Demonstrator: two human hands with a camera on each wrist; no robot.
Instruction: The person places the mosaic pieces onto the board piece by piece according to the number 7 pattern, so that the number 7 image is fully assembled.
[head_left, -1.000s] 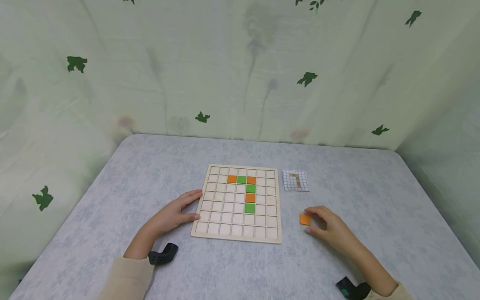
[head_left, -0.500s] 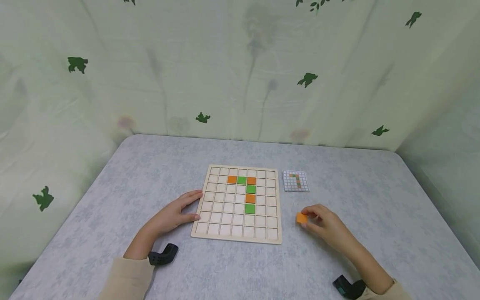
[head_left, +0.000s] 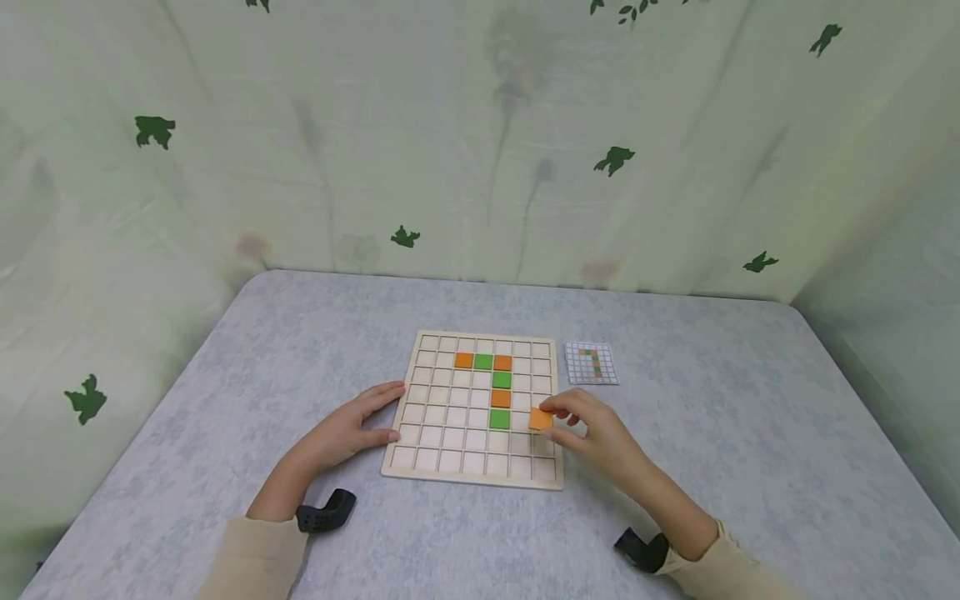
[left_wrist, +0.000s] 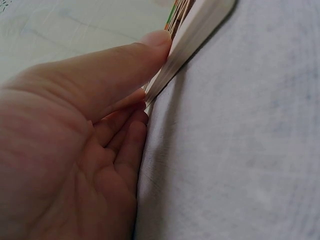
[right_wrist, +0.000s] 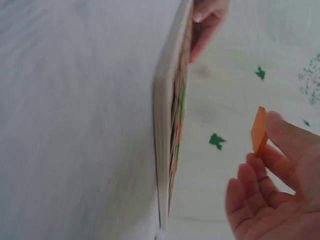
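Note:
A wooden grid board (head_left: 450, 459) lies on the table, bearing three orange tiles and three green ones. The green tile (head_left: 499, 418) nearest the front ends a column running down from a short row. My left hand (head_left: 341, 432) rests against the board's left edge, thumb and fingertips touching it; the left wrist view shows the thumb (left_wrist: 120, 65) at the rim. Over the board's right side, my right hand (head_left: 596, 433) pinches a square orange tile (head_left: 541, 418) between thumb and fingers. In the right wrist view that tile is raised clear of the board.
A small pattern card (head_left: 592, 363) with a coloured grid lies right of the board. The grey table (head_left: 315, 325) meets a pale curtain (head_left: 450, 125) at the back. Black wrist devices sit by both forearms, the left one (head_left: 327, 511) close to the table.
My right hand took hold of the orange tile from the table, lifted it and carried it left over the board. The left hand has stayed in place.

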